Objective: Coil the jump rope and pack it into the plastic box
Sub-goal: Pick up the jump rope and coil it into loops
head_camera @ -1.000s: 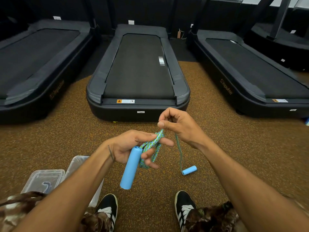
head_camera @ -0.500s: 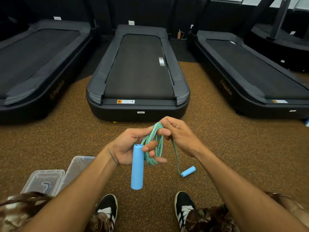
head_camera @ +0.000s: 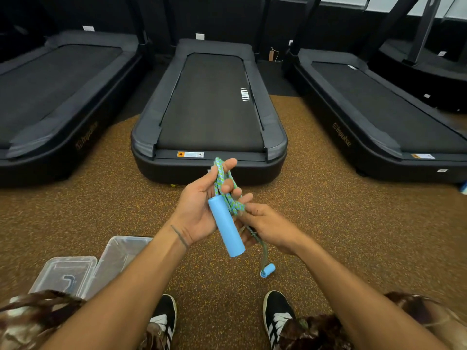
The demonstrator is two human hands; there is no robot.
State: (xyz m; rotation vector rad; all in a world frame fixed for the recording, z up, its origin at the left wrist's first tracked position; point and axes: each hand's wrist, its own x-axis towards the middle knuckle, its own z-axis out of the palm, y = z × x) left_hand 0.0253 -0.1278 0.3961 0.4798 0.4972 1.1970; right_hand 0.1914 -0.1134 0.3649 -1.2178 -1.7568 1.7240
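Note:
My left hand (head_camera: pixel 199 205) holds several loops of the blue-green jump rope (head_camera: pixel 222 183) between thumb and fingers, with one light-blue handle (head_camera: pixel 226 224) lying across the palm and pointing down-right. Just to the right and lower, my right hand (head_camera: pixel 269 227) pinches the rope's loose strand. That strand hangs down to the second blue handle (head_camera: pixel 267 270), which dangles near the floor. The clear plastic box (head_camera: pixel 118 253) stands open on the floor at the lower left, partly hidden by my left forearm, with its lid (head_camera: pixel 64 274) beside it.
Three black treadmills stand side by side ahead; the middle one (head_camera: pixel 209 112) ends just beyond my hands. Brown speckled floor (head_camera: pixel 341 223) lies all around. My two black shoes (head_camera: pixel 276 317) are at the bottom, either side of the dangling handle.
My left hand has risen and tilted, the rope loops now stand up over its fingers. My right hand dropped from the top of the loops to below them. The big handle swung to point down-right.

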